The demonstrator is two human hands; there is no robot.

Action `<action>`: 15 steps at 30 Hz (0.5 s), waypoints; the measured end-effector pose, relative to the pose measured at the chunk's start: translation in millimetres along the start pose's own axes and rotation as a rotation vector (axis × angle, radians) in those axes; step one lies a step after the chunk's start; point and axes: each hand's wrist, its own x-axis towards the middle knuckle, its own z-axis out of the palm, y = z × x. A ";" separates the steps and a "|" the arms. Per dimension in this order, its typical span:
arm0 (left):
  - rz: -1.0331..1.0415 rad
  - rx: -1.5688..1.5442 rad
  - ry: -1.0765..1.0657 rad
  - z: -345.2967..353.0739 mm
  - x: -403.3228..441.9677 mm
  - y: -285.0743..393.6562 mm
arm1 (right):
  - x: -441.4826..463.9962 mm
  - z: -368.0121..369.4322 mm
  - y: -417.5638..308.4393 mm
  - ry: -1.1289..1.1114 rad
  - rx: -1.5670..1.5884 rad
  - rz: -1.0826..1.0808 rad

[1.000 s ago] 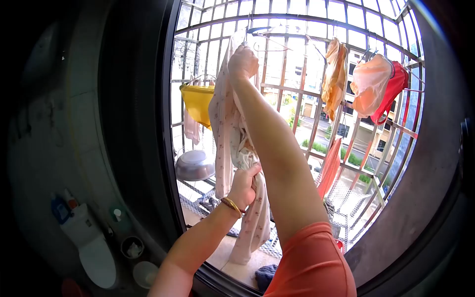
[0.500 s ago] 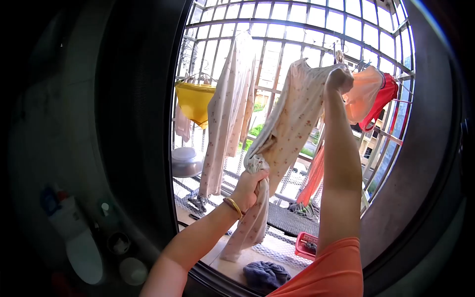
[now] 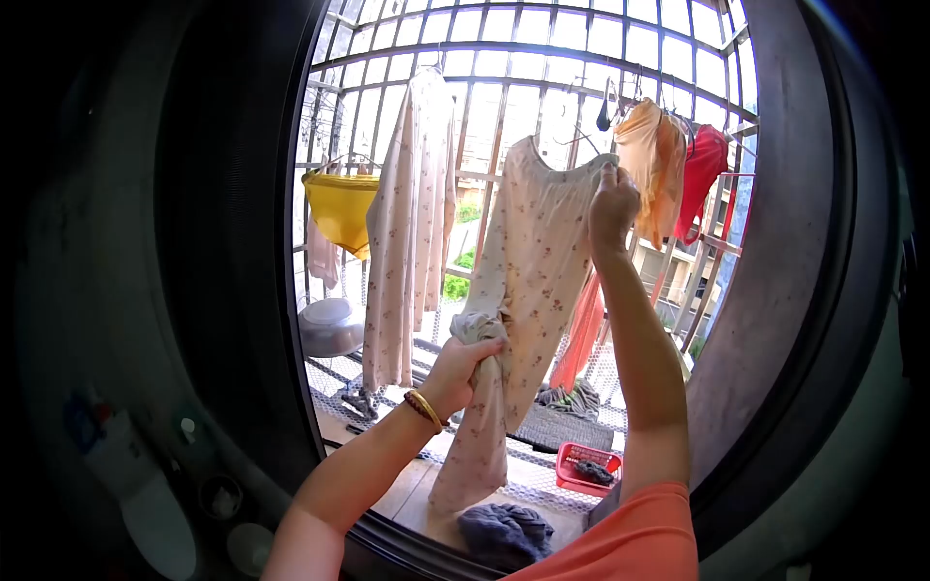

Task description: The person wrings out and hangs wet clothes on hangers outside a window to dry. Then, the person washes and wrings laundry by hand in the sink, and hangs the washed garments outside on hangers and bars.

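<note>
Pale floral pajama pants (image 3: 542,252) hang stretched out in front of me, gathered at the waist. My right hand (image 3: 615,205) is closed on the right corner of the waistband. A thin hanger (image 3: 581,138) shows just above the waist; I cannot tell whether my fingers hold it too. Lower down, my left hand (image 3: 467,373), with a yellow bangle at the wrist, grips a bunched part of one leg. The rest of that leg dangles below the fist, over a dark blue cloth heap (image 3: 506,535) on the floor.
Behind stand window bars (image 3: 542,48). Another floral garment (image 3: 402,223), yellow briefs (image 3: 341,208), peach clothing (image 3: 649,165) and a red garment (image 3: 705,174) hang along them. A metal basin (image 3: 331,327) sits left, a red basket (image 3: 572,474) low right. A dark frame (image 3: 310,387) borders the opening.
The pants have come down and away from the hanging peach clothing, with my right hand lower on the waistband corner. More of the waist opening shows. My left hand keeps its grip, and the view has shifted.
</note>
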 end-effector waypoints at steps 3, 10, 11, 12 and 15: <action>0.027 0.038 0.051 0.4 -1.8 2.8 | -1.3 25.0 0.5 0.016 0.113 0.058; 0.081 0.044 0.108 -21.7 21.2 12.2 | 42.1 100.4 -9.2 0.085 0.003 0.092; 0.090 0.031 0.101 -27.3 27.5 13.3 | 49.0 106.9 -19.5 0.068 -0.047 0.094; 0.099 0.018 0.093 -33.7 33.7 14.6 | 54.4 115.1 -26.8 0.085 -0.029 0.089; 0.105 -0.059 0.135 -35.3 51.2 17.9 | 74.0 141.4 -36.6 0.099 -0.144 -0.015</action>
